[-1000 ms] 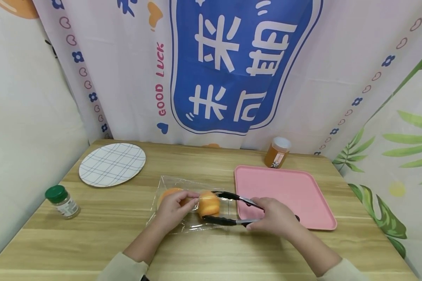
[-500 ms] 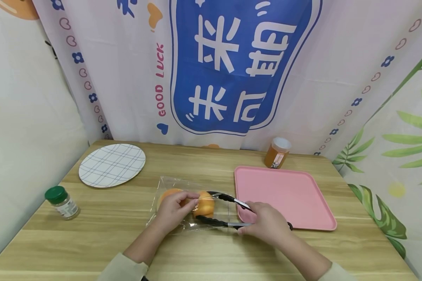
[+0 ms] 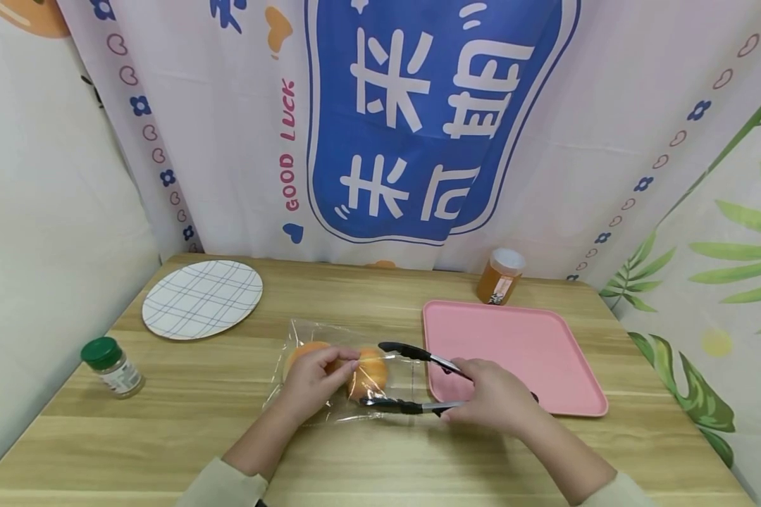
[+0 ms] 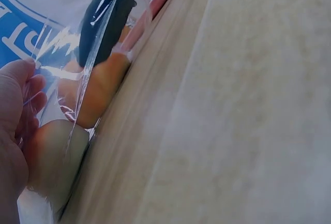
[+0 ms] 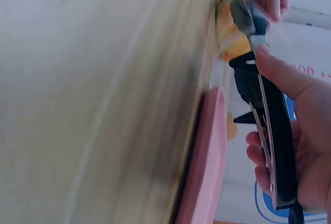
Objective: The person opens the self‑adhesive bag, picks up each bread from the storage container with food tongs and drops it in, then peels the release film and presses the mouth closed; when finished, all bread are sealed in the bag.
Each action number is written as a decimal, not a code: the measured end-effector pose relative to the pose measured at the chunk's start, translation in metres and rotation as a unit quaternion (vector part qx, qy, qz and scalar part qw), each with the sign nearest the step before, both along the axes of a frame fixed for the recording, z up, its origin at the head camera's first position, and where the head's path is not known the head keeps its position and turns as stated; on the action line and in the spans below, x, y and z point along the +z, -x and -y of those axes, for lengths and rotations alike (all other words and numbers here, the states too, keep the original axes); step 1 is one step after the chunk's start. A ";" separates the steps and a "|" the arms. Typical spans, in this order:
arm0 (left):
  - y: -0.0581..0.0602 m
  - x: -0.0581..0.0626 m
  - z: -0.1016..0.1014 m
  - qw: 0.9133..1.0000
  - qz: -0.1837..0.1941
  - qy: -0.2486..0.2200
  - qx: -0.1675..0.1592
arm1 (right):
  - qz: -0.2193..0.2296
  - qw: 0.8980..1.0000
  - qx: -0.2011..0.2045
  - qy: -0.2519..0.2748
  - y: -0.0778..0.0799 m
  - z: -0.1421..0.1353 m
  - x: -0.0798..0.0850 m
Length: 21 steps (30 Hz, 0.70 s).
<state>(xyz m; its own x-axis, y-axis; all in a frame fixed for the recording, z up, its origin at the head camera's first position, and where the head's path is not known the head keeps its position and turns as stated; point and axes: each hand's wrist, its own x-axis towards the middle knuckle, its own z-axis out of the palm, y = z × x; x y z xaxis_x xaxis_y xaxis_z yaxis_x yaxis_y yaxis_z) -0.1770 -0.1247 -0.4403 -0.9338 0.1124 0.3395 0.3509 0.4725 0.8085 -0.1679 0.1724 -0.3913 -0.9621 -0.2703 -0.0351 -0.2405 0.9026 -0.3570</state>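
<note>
The left hand (image 3: 311,380) pinched a glossy, clear plastic bag (image 3: 336,336) holding rounded golden buns (image 3: 370,372). The right hand (image 3: 496,398) gripped spread, black-tipped metal tongs (image 3: 402,406).

We have room along the near side of the table (image 3: 412,468), between the forearms (image 3: 263,433), and again between the checked plate (image 3: 203,299) and the plastic bag (image 3: 342,406). At the bag — left hand (image 3: 317,382) on one side, spread tongs (image 3: 412,351) and right hand (image 3: 496,396) opposite — both approaches are blocked.
</note>
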 end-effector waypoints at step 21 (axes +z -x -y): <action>0.000 -0.001 -0.001 1.000 -0.006 -0.002 -0.010 | -0.009 1.000 -0.010 0.022 -0.008 -0.084 0.025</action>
